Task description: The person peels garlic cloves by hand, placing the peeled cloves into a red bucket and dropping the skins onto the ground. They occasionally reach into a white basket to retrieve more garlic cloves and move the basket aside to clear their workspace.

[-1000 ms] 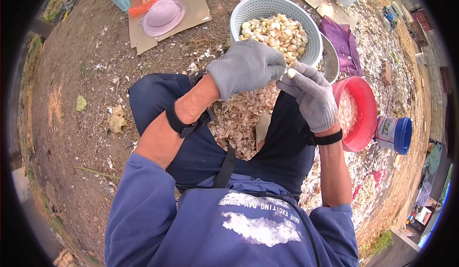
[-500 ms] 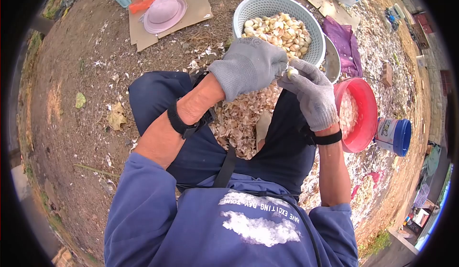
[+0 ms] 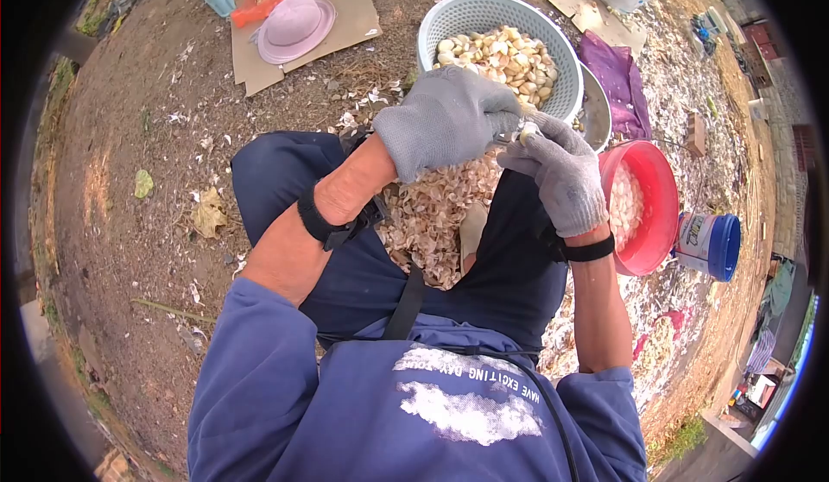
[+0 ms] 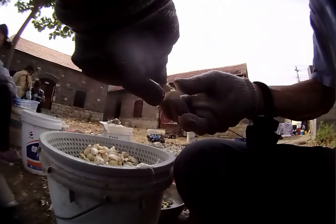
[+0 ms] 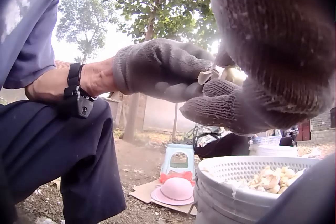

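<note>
A garlic clove (image 3: 528, 132) is pinched between the thumb and fingers of the gloved right hand (image 3: 561, 171). The gloved left hand (image 3: 449, 119) meets it from the other side, fingertips curled in a pinch at the clove. Loose skin (image 5: 208, 75) shows between the hands in the right wrist view, beside the pale clove (image 5: 233, 75). Just beyond the hands, a grey perforated basket (image 3: 566, 55) holds many unpeeled cloves (image 3: 505, 55). Whether the left fingertips hold a tool or only skin is unclear.
Peeled cloves (image 3: 626, 206) lie in a red bucket (image 3: 661, 214) at the right, beside a blue-rimmed tub (image 3: 710, 245). Skins (image 3: 436, 214) are heaped between the knees. A metal bowl (image 3: 598, 107) sits partly under the basket; a pink hat (image 3: 296, 29) rests on cardboard at the upper left.
Both hands stay together at the clove, with small shifts of the fingers. The right fingers now lie more closely around it.
</note>
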`<action>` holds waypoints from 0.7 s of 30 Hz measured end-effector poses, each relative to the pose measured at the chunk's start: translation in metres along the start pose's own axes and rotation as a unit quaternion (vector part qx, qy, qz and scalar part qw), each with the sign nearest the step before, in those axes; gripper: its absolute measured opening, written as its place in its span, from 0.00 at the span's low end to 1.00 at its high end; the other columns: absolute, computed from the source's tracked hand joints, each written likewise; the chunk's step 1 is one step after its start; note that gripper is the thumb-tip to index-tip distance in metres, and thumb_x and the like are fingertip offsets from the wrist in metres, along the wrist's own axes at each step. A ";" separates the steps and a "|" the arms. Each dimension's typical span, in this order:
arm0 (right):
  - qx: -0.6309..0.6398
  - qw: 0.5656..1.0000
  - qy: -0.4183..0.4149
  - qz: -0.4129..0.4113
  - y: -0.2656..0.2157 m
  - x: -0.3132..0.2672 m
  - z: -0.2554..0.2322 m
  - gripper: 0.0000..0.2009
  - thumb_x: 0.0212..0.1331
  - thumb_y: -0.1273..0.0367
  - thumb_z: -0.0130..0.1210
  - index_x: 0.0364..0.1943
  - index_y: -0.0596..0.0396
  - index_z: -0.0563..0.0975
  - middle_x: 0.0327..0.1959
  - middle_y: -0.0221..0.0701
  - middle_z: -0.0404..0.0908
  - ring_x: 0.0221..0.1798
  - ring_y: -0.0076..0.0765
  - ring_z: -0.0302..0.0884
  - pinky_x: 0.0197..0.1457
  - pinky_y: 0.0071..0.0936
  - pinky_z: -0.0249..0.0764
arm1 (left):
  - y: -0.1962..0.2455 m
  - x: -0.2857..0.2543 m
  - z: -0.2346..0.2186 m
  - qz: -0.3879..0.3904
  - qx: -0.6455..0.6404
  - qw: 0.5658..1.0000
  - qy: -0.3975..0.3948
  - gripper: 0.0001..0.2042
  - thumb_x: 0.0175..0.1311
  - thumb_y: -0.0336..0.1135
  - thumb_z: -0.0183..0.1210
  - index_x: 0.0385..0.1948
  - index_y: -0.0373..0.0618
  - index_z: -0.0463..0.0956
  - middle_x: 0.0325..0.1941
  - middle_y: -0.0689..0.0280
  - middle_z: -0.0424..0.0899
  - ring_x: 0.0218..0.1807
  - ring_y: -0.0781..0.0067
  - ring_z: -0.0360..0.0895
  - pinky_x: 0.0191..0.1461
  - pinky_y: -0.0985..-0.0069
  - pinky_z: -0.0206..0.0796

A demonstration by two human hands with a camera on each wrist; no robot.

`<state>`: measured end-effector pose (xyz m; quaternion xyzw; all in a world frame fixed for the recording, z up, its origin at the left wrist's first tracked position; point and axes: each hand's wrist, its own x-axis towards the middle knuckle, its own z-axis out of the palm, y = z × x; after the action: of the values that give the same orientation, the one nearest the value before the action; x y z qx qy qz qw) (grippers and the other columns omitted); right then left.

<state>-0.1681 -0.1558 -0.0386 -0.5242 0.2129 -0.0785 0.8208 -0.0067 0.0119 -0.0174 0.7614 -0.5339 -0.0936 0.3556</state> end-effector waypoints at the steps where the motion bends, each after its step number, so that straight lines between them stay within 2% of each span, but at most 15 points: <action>1: -0.003 1.000 -0.003 -0.009 0.001 0.000 -0.001 0.20 0.70 0.73 0.61 0.63 0.70 0.76 0.54 0.42 0.86 0.49 0.39 0.89 0.57 0.39 0.89 | 0.002 0.001 -0.004 -0.030 -0.063 0.998 -0.003 0.11 0.69 0.38 0.68 0.49 0.49 0.89 0.39 0.61 0.93 0.39 0.67 0.90 0.46 0.69 0.82; 2: -0.006 1.000 -0.005 -0.019 0.000 0.000 -0.001 0.21 0.70 0.73 0.61 0.63 0.70 0.76 0.55 0.43 0.86 0.50 0.40 0.89 0.57 0.40 0.89 | 0.003 0.001 -0.007 -0.060 -0.126 0.990 -0.005 0.11 0.69 0.36 0.69 0.50 0.46 0.88 0.39 0.61 0.93 0.36 0.72 0.89 0.43 0.72 0.82; 3: -0.006 1.000 -0.005 -0.021 -0.001 -0.001 0.000 0.21 0.70 0.73 0.61 0.63 0.70 0.76 0.55 0.43 0.86 0.50 0.40 0.89 0.57 0.40 0.89 | 0.000 0.002 -0.008 -0.059 -0.125 0.990 -0.005 0.11 0.69 0.36 0.69 0.50 0.46 0.88 0.39 0.61 0.93 0.36 0.72 0.89 0.43 0.72 0.82; 5: 0.009 1.000 0.005 -0.022 -0.004 -0.003 0.002 0.21 0.71 0.73 0.61 0.64 0.70 0.75 0.56 0.44 0.85 0.53 0.42 0.88 0.58 0.41 0.88 | -0.006 0.000 -0.012 0.019 -0.132 0.990 0.041 0.12 0.71 0.32 0.67 0.52 0.40 0.87 0.38 0.62 0.93 0.35 0.78 0.87 0.39 0.77 0.80; 6: 0.008 1.000 0.005 -0.023 -0.005 -0.004 0.002 0.21 0.71 0.73 0.61 0.64 0.70 0.75 0.56 0.44 0.85 0.53 0.42 0.88 0.58 0.41 0.88 | -0.005 -0.002 -0.018 0.020 -0.132 0.990 0.041 0.12 0.71 0.32 0.67 0.52 0.40 0.87 0.38 0.62 0.93 0.35 0.78 0.87 0.39 0.77 0.80; 8: 0.027 0.999 -0.006 -0.031 -0.006 -0.005 0.001 0.21 0.71 0.73 0.61 0.65 0.70 0.74 0.57 0.44 0.85 0.57 0.44 0.88 0.61 0.42 0.87 | 0.004 -0.004 -0.038 -0.016 -0.246 0.968 -0.053 0.12 0.71 0.32 0.66 0.51 0.37 0.87 0.37 0.61 0.92 0.34 0.76 0.88 0.40 0.76 0.81; 9: 0.026 0.999 -0.005 -0.032 -0.008 -0.006 0.000 0.21 0.71 0.73 0.61 0.65 0.70 0.74 0.57 0.44 0.85 0.57 0.44 0.88 0.61 0.42 0.87 | 0.010 -0.004 -0.045 -0.015 -0.246 0.968 -0.053 0.12 0.71 0.32 0.66 0.51 0.37 0.87 0.37 0.61 0.92 0.34 0.76 0.88 0.40 0.76 0.81; 11: 0.018 0.999 -0.003 -0.047 -0.008 -0.009 -0.002 0.22 0.71 0.73 0.61 0.65 0.69 0.74 0.58 0.44 0.85 0.58 0.46 0.87 0.63 0.44 0.86 | 0.022 -0.006 -0.054 -0.132 -0.341 0.906 -0.212 0.12 0.70 0.32 0.66 0.50 0.35 0.87 0.36 0.60 0.91 0.34 0.76 0.88 0.39 0.76 0.80; 12: 0.018 0.999 -0.003 -0.047 -0.009 -0.010 -0.003 0.22 0.71 0.73 0.61 0.65 0.69 0.74 0.58 0.44 0.85 0.58 0.46 0.87 0.63 0.44 0.86 | 0.017 -0.001 -0.044 -0.086 -0.224 0.939 -0.247 0.13 0.69 0.33 0.66 0.49 0.36 0.87 0.35 0.61 0.91 0.33 0.76 0.88 0.39 0.75 0.80; 15: 0.062 0.998 0.003 -0.025 -0.010 -0.016 -0.007 0.21 0.72 0.73 0.60 0.65 0.68 0.75 0.58 0.44 0.85 0.60 0.47 0.87 0.64 0.46 0.85 | 0.011 -0.002 -0.030 -0.085 -0.158 0.955 -0.238 0.12 0.68 0.33 0.65 0.47 0.36 0.87 0.34 0.61 0.91 0.32 0.76 0.88 0.39 0.75 0.80; 16: 0.047 0.998 0.011 -0.028 -0.014 -0.019 -0.008 0.20 0.72 0.73 0.60 0.65 0.68 0.75 0.57 0.44 0.85 0.59 0.47 0.87 0.64 0.46 0.85 | 0.011 -0.003 -0.031 -0.078 -0.156 0.960 -0.219 0.12 0.68 0.34 0.65 0.47 0.37 0.87 0.34 0.60 0.91 0.32 0.76 0.88 0.39 0.74 0.80; 20: 0.008 0.998 0.034 -0.059 -0.029 -0.033 -0.023 0.20 0.72 0.72 0.59 0.65 0.69 0.75 0.56 0.47 0.85 0.57 0.49 0.88 0.64 0.47 0.85 | 0.007 -0.002 -0.030 -0.096 -0.172 0.949 -0.248 0.13 0.69 0.35 0.64 0.48 0.37 0.87 0.34 0.61 0.91 0.32 0.76 0.87 0.39 0.74 0.80; 21: 0.009 0.998 0.034 -0.059 -0.034 -0.037 -0.032 0.20 0.72 0.72 0.59 0.65 0.69 0.75 0.56 0.47 0.85 0.57 0.49 0.88 0.64 0.47 0.85 | 0.004 -0.001 -0.028 -0.053 -0.152 0.956 -0.245 0.13 0.69 0.35 0.64 0.49 0.38 0.87 0.34 0.61 0.91 0.33 0.76 0.87 0.39 0.74 0.80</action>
<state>-0.2117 -0.1839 -0.0101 -0.5254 0.2084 -0.1468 0.8118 0.0041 0.0239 0.0054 0.6792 -0.5430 -0.3764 0.3198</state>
